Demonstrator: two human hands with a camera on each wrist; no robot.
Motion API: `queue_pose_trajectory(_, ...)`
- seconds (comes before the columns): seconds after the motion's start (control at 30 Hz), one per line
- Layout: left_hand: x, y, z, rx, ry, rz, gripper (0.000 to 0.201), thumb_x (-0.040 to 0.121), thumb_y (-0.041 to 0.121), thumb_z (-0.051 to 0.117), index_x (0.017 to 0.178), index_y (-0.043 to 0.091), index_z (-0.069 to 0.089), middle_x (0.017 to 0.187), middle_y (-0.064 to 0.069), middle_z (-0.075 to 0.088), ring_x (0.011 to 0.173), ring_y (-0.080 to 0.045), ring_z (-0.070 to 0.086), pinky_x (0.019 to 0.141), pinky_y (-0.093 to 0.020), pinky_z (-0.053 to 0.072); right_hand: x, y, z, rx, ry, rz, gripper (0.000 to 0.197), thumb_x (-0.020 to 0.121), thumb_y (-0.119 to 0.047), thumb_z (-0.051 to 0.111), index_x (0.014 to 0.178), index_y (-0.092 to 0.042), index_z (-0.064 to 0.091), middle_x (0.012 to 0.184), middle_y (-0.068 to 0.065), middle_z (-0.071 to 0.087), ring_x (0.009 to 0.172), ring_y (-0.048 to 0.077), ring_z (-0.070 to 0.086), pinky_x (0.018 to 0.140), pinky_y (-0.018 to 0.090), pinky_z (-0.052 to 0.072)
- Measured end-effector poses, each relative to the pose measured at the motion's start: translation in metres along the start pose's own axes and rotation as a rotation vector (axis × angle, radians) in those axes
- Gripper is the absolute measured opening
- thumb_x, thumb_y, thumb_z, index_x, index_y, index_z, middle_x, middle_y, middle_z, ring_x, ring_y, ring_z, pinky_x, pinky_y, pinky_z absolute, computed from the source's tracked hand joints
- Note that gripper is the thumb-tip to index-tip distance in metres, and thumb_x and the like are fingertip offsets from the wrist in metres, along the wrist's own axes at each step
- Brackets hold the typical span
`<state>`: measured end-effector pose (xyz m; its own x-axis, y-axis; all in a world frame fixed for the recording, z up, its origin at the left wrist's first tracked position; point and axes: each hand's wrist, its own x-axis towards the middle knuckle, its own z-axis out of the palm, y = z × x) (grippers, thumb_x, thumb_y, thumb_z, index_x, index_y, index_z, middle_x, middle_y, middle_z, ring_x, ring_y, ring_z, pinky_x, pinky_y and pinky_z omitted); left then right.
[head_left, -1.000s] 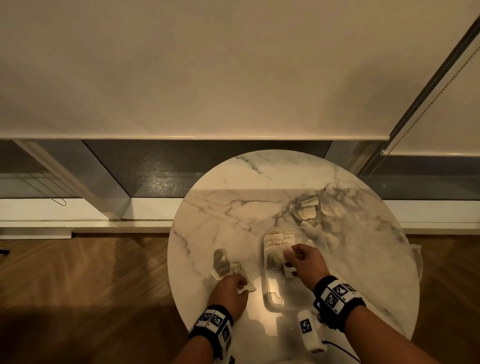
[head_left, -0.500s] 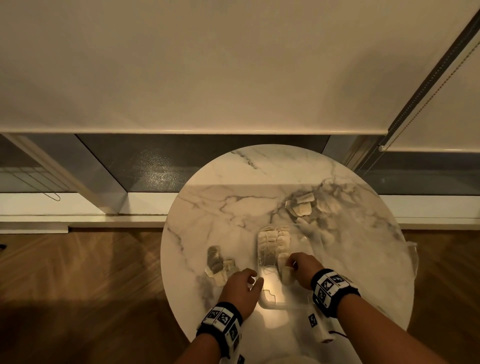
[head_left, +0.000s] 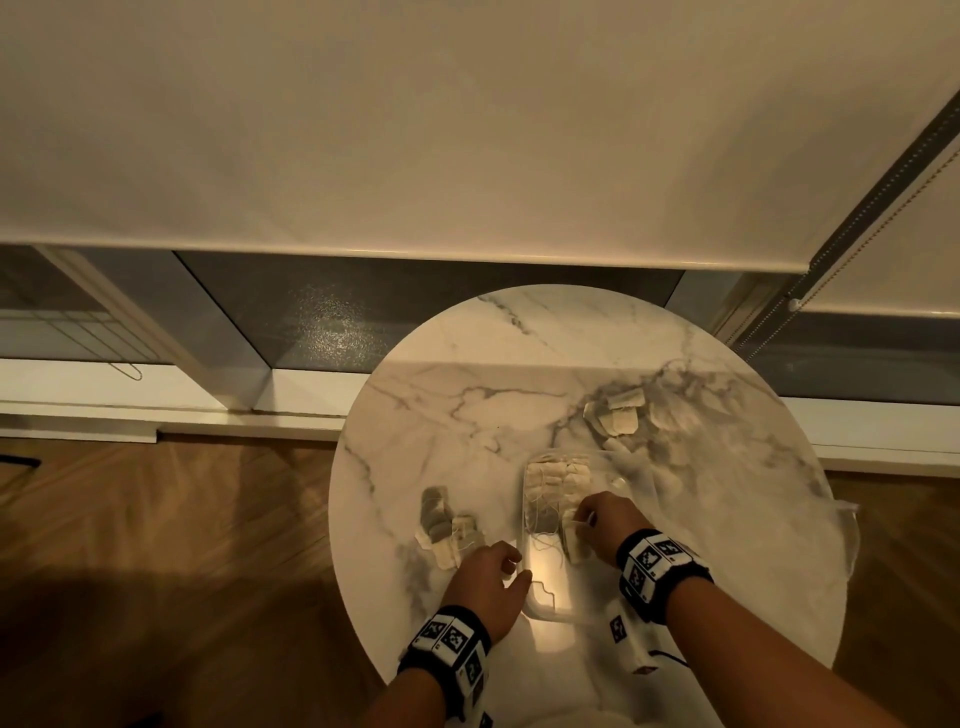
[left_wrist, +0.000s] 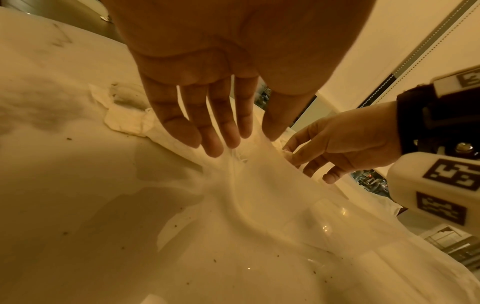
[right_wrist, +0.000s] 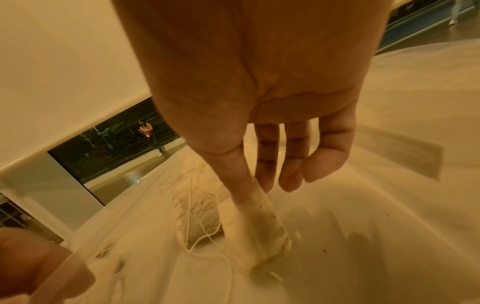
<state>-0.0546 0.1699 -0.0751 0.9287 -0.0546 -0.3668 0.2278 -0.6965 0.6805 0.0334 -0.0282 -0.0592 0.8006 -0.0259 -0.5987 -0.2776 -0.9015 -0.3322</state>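
Observation:
A clear plastic container (head_left: 550, 613) stands on the round marble table (head_left: 467, 405). A row of tea bags (head_left: 558, 475) fills its far end. My right hand (head_left: 602, 525) reaches into the container, and thumb and forefinger pinch one tea bag (right_wrist: 259, 232) that stands upright on the container floor; its strings (right_wrist: 202, 236) trail beside it. My left hand (head_left: 491, 577) lies against the container's left wall, fingers (left_wrist: 226, 142) straight and holding nothing. In the left wrist view the right hand (left_wrist: 337, 148) shows across the container.
A pile of tea bags (head_left: 441, 525) lies left of the container, just beyond my left hand. Another pile (head_left: 618, 415) sits at the back right. A clear plastic piece (head_left: 847, 540) hangs at the table's right edge. Wooden floor surrounds the table; a window and blind stand behind.
My left hand left the left pile of tea bags and came to the container's left wall. My right hand drew back from the row toward me with a tea bag.

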Motion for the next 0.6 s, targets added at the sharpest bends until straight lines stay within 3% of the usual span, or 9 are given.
queue_pose_trajectory(0.27, 0.001, -0.001, 0.001, 0.003, -0.011, -0.025, 0.03, 0.089, 0.042, 0.06, 0.114, 0.025, 0.064, 0.1, 0.013, 0.061, 0.093, -0.003, 0.057, 0.086, -0.019, 0.047, 0.004, 0.004, 0.0, 0.027, 0.02, 0.022, 0.006, 0.088, -0.022, 0.065, 0.085, -0.026, 0.067, 0.086, -0.004, 0.065, 0.076, 0.01, 0.061, 0.067, 0.021, 0.044)
queue_pose_trajectory(0.47, -0.006, -0.008, -0.003, -0.029, -0.019, -0.049, 0.033, 0.081, 0.052, 0.067, 0.106, 0.031, 0.065, 0.094, 0.016, 0.062, 0.087, 0.002, 0.057, 0.077, -0.012, 0.042, 0.002, 0.014, -0.001, 0.104, 0.049, 0.035, 0.006, 0.084, -0.024, 0.07, 0.088, -0.028, 0.066, 0.087, -0.006, 0.066, 0.079, 0.008, 0.061, 0.063, 0.017, 0.042)
queue_pose_trajectory(0.6, -0.01, -0.02, -0.01, -0.035, -0.023, -0.063, 0.025, 0.082, 0.04, 0.067, 0.103, 0.028, 0.067, 0.091, 0.016, 0.065, 0.082, 0.003, 0.058, 0.074, -0.007, 0.044, -0.002, 0.02, -0.001, 0.17, 0.087, 0.052, 0.008, 0.082, -0.025, 0.072, 0.088, -0.029, 0.068, 0.085, -0.005, 0.068, 0.075, 0.007, 0.061, 0.064, 0.019, 0.045)
